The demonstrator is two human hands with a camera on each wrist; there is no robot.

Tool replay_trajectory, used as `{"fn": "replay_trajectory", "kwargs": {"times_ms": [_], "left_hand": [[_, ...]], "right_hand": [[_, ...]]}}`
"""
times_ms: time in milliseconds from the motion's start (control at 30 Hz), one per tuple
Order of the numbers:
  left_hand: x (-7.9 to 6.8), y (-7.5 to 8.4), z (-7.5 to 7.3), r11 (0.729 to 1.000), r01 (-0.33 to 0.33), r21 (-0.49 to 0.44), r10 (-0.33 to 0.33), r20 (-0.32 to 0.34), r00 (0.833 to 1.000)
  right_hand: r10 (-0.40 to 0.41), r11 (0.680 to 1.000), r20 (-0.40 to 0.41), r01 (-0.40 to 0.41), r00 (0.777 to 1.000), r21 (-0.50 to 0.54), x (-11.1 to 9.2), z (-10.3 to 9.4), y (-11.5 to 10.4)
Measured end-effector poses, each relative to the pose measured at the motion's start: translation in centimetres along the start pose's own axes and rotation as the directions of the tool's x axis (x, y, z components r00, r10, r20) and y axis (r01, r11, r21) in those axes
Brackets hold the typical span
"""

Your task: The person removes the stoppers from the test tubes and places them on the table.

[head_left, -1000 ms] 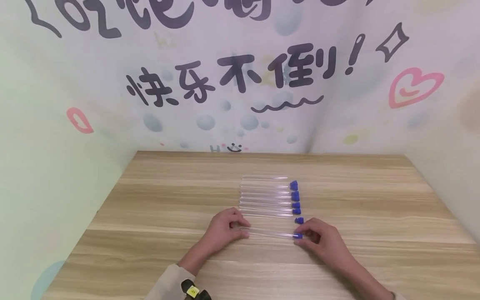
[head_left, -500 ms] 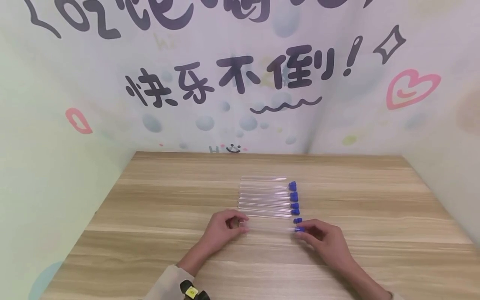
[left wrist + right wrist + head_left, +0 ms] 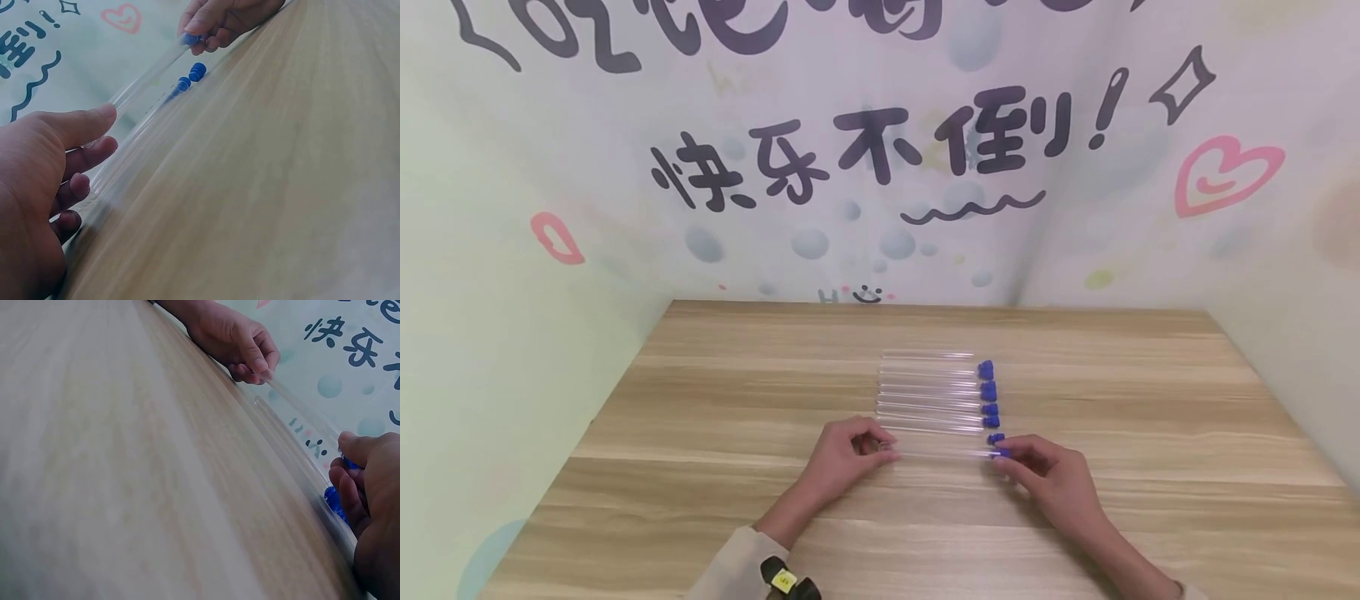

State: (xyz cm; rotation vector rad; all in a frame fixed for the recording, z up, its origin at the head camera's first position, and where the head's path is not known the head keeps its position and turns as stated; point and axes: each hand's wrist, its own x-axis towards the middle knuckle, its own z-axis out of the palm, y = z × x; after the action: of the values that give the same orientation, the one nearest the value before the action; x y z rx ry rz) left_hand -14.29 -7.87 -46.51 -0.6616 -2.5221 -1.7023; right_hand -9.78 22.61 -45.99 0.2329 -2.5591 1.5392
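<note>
A clear test tube [image 3: 936,453] is held level between both hands, lifted off the table. My left hand [image 3: 847,454] pinches its left end between thumb and fingers. At the other end, my right hand [image 3: 1054,479] pinches the blue cap [image 3: 191,39]; the fingers partly cover this cap. Just beyond the held tube, several more clear tubes [image 3: 928,392] lie side by side in a row on the table. Loose-looking blue caps [image 3: 989,390] line up at their right ends, the nearest cap [image 3: 996,438] lying close to my right fingertips.
The wooden table [image 3: 730,375] reaches back to a printed cloth [image 3: 865,242] with writing and drawn shapes, which hangs behind and at both sides. A black strap with a yellow label [image 3: 785,581] is on the left sleeve.
Both hands have raised the capped tube and shifted it slightly away from the body, closer to the row. In the last half second it has barely moved. The row stays put.
</note>
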Motion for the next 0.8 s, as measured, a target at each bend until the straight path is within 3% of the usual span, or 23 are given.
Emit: {"fn": "replay_trajectory", "kwargs": {"times_ms": [533, 800], "left_hand": [[-0.08, -0.04, 0.11, 0.999, -0.038, -0.023, 0.039, 0.062, 0.997], [-0.06, 0.54, 0.14, 1.0, 0.0, -0.021, 0.002, 0.081, 0.997]], "right_hand": [[0.02, 0.997, -0.073, -0.025, 0.997, -0.077, 0.03, -0.02, -0.17], [0.022, 0.995, -0.078, -0.029, 0.997, -0.093, 0.01, -0.05, -0.17]]}}
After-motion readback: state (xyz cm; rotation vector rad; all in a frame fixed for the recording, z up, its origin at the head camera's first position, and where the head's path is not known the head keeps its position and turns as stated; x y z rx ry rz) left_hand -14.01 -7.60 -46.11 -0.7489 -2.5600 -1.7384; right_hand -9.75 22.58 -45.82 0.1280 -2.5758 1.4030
